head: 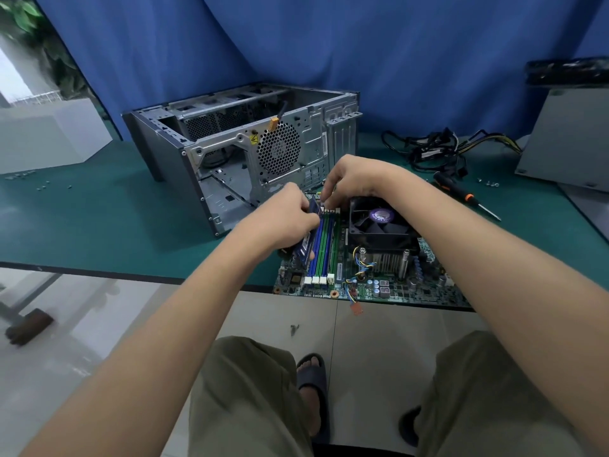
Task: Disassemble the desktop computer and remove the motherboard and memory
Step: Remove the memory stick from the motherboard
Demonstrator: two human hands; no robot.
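The green motherboard lies at the table's front edge, out of the grey computer case behind it. A black CPU fan sits on its heatsink. Blue and green memory slots run beside the fan. My left hand grips a blue memory stick, which is tilted at the leftmost slot. My right hand reaches over the fan, its fingertips pressing at the white latches on the slots' far end.
A black and orange screwdriver lies right of the board, with loose screws and a bundle of cables behind. A grey panel leans at the right. More screws lie far left. The green table's front edge is near.
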